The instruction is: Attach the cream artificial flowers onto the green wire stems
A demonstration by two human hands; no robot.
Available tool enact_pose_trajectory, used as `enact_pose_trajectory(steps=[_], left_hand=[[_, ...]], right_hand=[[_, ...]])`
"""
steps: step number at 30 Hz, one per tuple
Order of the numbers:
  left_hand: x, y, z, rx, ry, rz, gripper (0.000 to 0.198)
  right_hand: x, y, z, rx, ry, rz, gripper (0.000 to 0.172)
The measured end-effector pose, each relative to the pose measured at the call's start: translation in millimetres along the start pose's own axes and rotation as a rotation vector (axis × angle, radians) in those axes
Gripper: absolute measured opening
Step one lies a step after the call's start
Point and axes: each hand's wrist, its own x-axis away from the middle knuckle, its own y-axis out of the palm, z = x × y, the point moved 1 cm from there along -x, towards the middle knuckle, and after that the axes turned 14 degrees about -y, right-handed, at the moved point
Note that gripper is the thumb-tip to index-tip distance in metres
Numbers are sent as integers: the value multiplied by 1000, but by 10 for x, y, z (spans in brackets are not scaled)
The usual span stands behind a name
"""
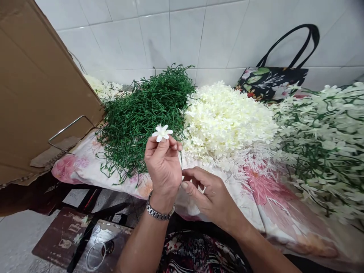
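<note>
A white artificial flower (162, 132) with spread petals is pinched between the thumb and fingers of my left hand (162, 161), raised in front of the green pile. From beside those fingers a thin green stem (181, 160) runs down to my right hand (209, 191). The right thumb and forefinger are bent around its lower end, just by the left wrist. Behind my left hand lies a heap of green artificial stems (148, 110). A mound of loose cream-white flower heads (227, 119) lies beyond my right hand.
Stems bearing white flowers (327, 144) spread along the right. A black floral bag (273, 83) leans against the tiled wall (184, 38). At left stands a large cardboard piece (42, 87). Flower-print cloth (227, 204) covers the work surface; a brown stool (62, 239) sits lower left.
</note>
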Motion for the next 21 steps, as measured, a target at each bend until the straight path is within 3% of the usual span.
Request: enact_pose_trajectory(steps=[4,10,12,14,16,19,21], left_hand=[[5,13,-63,-11,-48,-21,16],[3,-101,87,-84,-50,-14,17],[26,-173,184,-125,-48,-8,18],[64,-248,277,-166,-50,-10,20],[108,-315,351,-196,-46,-1,21],[166,-380,420,-255,-35,53,21],[196,-395,444,-305,-27,93,21]], right_hand=[[-29,21,76,-180,120,83,14],[99,-185,12,154,-65,108,12],[227,-205,-113,113,-125,-56,12],[387,-140,-213,-53,-201,-311,16],[562,16,-206,-139,-171,-585,25],[785,374,34,-183,-54,-875,37],[875,634,279,-80,61,-975,44]])
